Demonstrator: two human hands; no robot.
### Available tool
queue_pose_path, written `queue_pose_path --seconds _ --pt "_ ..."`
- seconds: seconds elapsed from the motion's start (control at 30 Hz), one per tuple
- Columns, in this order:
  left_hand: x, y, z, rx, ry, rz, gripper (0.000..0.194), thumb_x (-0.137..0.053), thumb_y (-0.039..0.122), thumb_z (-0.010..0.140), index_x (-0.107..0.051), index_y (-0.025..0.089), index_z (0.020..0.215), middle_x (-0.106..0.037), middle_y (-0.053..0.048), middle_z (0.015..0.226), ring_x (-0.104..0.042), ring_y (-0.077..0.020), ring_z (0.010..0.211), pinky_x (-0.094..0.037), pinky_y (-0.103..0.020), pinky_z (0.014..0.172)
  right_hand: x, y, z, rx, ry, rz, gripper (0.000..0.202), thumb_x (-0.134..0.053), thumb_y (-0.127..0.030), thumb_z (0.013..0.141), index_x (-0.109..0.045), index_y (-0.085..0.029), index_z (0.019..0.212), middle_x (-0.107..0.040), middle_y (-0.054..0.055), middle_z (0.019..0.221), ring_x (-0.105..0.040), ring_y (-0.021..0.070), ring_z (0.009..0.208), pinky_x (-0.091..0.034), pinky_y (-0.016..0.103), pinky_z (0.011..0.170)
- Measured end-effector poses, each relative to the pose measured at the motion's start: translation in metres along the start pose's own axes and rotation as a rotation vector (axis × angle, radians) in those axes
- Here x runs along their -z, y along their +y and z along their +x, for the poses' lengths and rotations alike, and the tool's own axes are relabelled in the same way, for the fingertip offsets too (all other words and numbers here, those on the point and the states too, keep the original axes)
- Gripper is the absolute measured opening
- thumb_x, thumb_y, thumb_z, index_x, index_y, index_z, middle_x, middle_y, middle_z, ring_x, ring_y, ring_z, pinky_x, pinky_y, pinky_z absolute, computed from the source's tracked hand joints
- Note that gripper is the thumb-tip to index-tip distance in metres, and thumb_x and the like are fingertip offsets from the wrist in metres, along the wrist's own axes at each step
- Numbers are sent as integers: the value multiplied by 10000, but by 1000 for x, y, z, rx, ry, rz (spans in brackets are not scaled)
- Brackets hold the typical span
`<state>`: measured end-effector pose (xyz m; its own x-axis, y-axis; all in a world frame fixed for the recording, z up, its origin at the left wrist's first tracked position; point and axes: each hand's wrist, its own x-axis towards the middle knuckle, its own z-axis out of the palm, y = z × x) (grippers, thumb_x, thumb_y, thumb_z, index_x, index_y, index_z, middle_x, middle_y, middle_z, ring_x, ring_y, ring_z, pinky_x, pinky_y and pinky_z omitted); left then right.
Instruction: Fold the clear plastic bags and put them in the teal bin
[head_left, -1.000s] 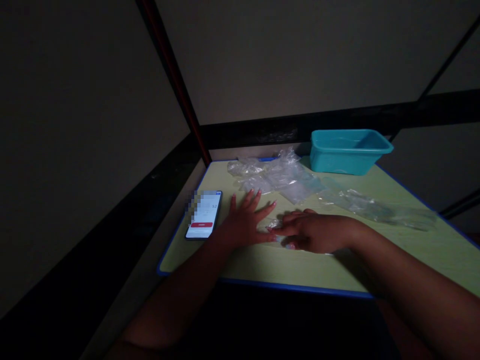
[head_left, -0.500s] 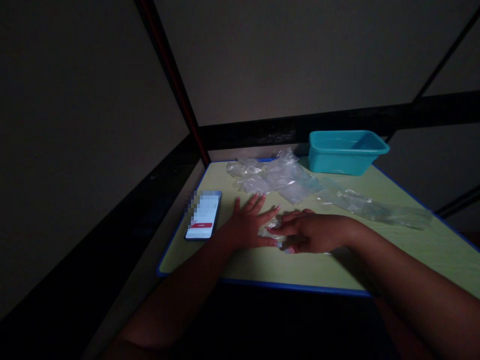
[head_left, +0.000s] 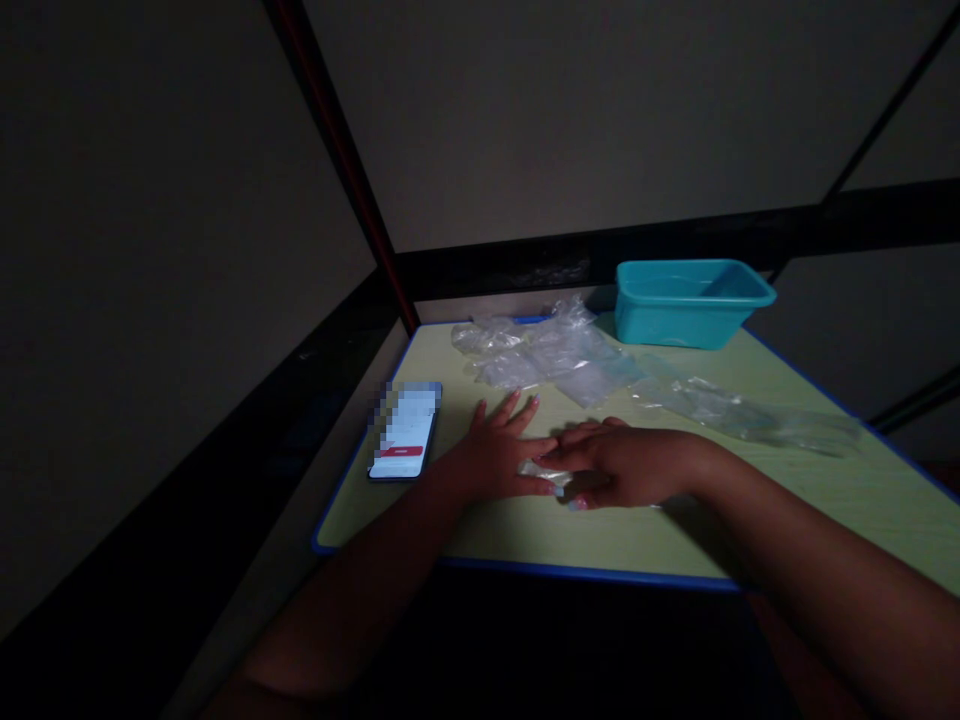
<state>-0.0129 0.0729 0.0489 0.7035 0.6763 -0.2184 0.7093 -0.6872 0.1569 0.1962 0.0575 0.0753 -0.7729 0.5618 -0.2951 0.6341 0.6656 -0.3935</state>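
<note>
My left hand (head_left: 502,455) lies on the table with its fingers spread, partly over a small piece of clear plastic bag (head_left: 544,472). Facing it from the right, my right hand (head_left: 619,465) has its fingers bent and closed at the edge of that same plastic. The left index fingertip meets the right hand's fingers. Most of the plastic is hidden under both hands. Just beyond them lies a crumpled heap of clear plastic bags (head_left: 555,350).
A phone (head_left: 405,430) with a lit screen lies on the left of the table (head_left: 585,545), which has a blue edge. A turquoise bin (head_left: 675,318) stands at the back right. A long strip of clear plastic (head_left: 739,412) stretches along the right side. Walls rise behind and at left.
My left fingers have shifted slightly, the index finger coming down toward the right hand. The right hand has hardly moved, and the other things lie as before.
</note>
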Motion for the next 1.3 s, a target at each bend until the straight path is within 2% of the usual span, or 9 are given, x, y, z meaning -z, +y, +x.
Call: queue_pose_path --seconds 0.17,0.53,0.67,0.8,0.87,0.97,1.1,1.17,1.3 --pt "-1 -3 0 33 -6 3 776 -487 731 756 -270 415 1431 37 -49 1571 100 -385 1405 -44 -682 1037 -1 1 0 4 26 1 533 -606 -415 818 -497 -344 1335 -461 38 1423 -288 318 1365 -236 504 1071" --pt "-2 -7 -1 88 -33 -33 930 -429 804 718 -107 371 1475 75 -101 1561 134 -384 1396 -85 -684 1028 -3 2 -1 -8 52 29 571 -631 -423 787 -498 -338 1336 -528 78 1357 -390 340 1297 -266 519 1040" --pt "-2 -6 -1 99 -55 -32 922 -428 801 723 -94 383 1474 90 -92 1559 141 -387 1394 -81 -691 1023 0 3 -3 14 62 28 626 -650 -416 778 -458 -327 1367 -520 78 1364 -408 324 1284 -286 478 1032" --pt "-4 -7 1 118 -57 -27 939 -463 794 710 -100 384 1473 101 -97 1555 140 -393 1392 -80 -697 1019 8 2 -7 33 96 87 565 -626 -369 802 -508 -245 1340 -664 71 1127 -625 223 957 -429 325 864" --pt "-6 -9 2 113 -50 -30 933 -462 796 708 -120 382 1472 106 -100 1552 137 -389 1393 -80 -697 1021 10 4 -7 8 135 98 546 -606 -355 815 -522 -180 1326 -694 72 994 -636 191 809 -449 289 771" --pt "-7 -10 2 101 -41 -47 926 -455 805 701 -139 392 1466 110 -100 1548 138 -378 1394 -76 -689 1028 9 10 -4 -31 190 97 577 -601 -348 816 -505 -105 1330 -697 84 907 -624 184 750 -448 273 703" --pt "-8 -10 1 110 -31 -65 927 -457 810 696 -152 391 1464 107 -100 1548 135 -362 1398 -74 -669 1040 11 12 -3 -56 178 120 519 -552 -350 848 -517 -138 1320 -705 40 815 -610 174 672 -440 260 628" --pt "-8 -9 0 111 -22 -78 923 -453 812 697 -154 394 1463 102 -100 1549 138 -354 1399 -64 -660 1044 15 7 -6 -88 234 93 496 -531 -352 862 -523 -154 1317 -717 59 896 -625 188 711 -451 273 655" --pt "-9 -8 -2 108 8 -116 919 -446 813 699 -140 402 1462 108 -91 1545 136 -346 1400 -55 -642 1056 21 -11 -18 -143 453 -73 455 -479 -331 898 -528 -151 1313 -630 150 1193 -595 249 1021 -423 351 883"
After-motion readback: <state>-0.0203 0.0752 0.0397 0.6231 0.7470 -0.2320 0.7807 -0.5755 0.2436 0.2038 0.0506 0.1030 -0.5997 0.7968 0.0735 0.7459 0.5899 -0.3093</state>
